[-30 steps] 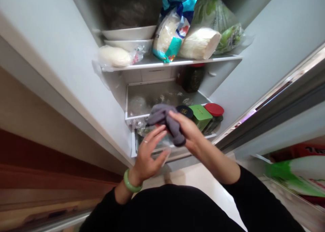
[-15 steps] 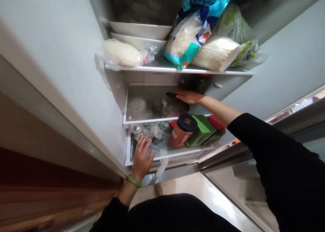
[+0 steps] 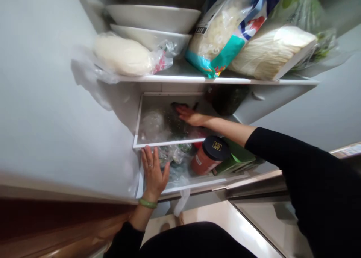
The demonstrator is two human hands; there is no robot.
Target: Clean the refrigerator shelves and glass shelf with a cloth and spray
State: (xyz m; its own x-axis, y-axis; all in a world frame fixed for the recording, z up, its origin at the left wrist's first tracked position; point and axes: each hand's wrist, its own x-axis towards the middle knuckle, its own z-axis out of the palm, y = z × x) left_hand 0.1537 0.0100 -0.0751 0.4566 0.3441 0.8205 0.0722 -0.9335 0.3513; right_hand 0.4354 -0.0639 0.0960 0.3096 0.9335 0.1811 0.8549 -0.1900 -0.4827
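Observation:
Inside an open fridge, my right hand (image 3: 189,115) reaches over the middle glass shelf (image 3: 158,100). It presses a dark cloth (image 3: 175,105) onto the glass; the cloth is mostly hidden under the fingers. Small pale crumbs dot the shelf around it. My left hand (image 3: 153,173), with a ring and a green bangle at the wrist, is open, its fingertips at the white front edge of that shelf, on the left. Below and beside it lie clear plastic bags with green contents (image 3: 175,152).
A brown jar with a black lid (image 3: 216,149) and a green box (image 3: 235,161) stand on the lower shelf. A dark jar (image 3: 229,99) is at the middle shelf's back right. Above are white bowls (image 3: 153,19), a wrapped pale item (image 3: 124,55), a food bag (image 3: 220,36) and wrapped vegetables (image 3: 273,51).
My right hand has swept left across the shelf with the dark cloth. My left hand has risen to the middle shelf's front edge. The view has moved closer to the fridge.

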